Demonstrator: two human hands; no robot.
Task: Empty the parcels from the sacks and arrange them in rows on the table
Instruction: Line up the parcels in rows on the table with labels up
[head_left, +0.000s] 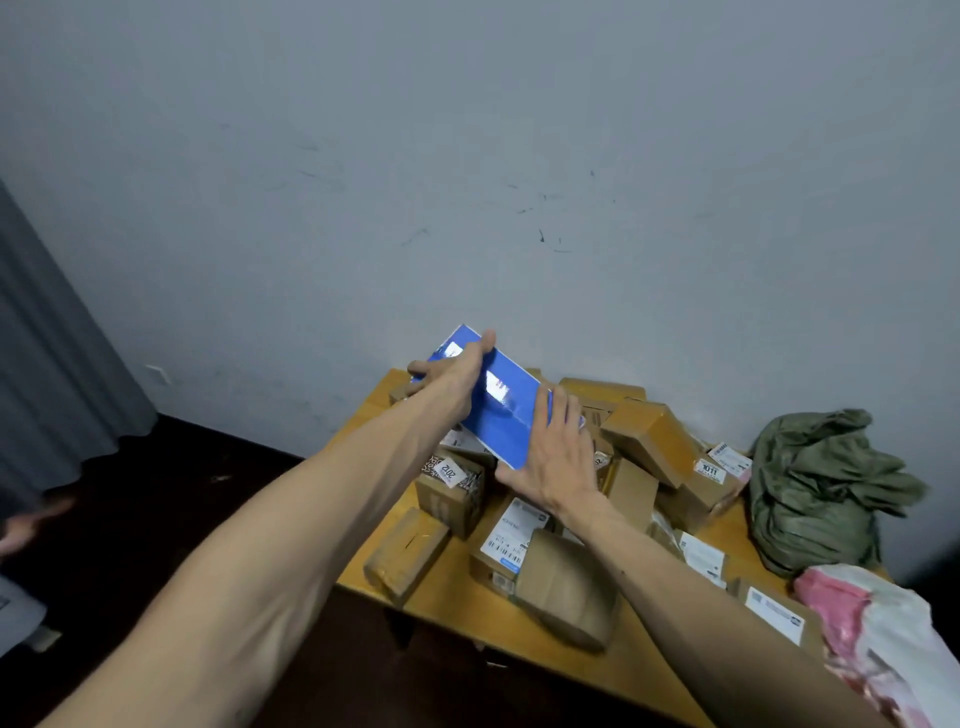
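Head view: left hand (451, 366) clasps the far end of the blue parcel (501, 415), right hand (557, 460) the near end, along its long axis.

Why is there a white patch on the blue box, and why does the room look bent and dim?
In the head view, the white patch is light glaring off the glossy face of the blue parcel; the same view's wide-angle lens makes the table and curtain lean; its lighting is dim and flat, and a shape at the left edge is blurred.
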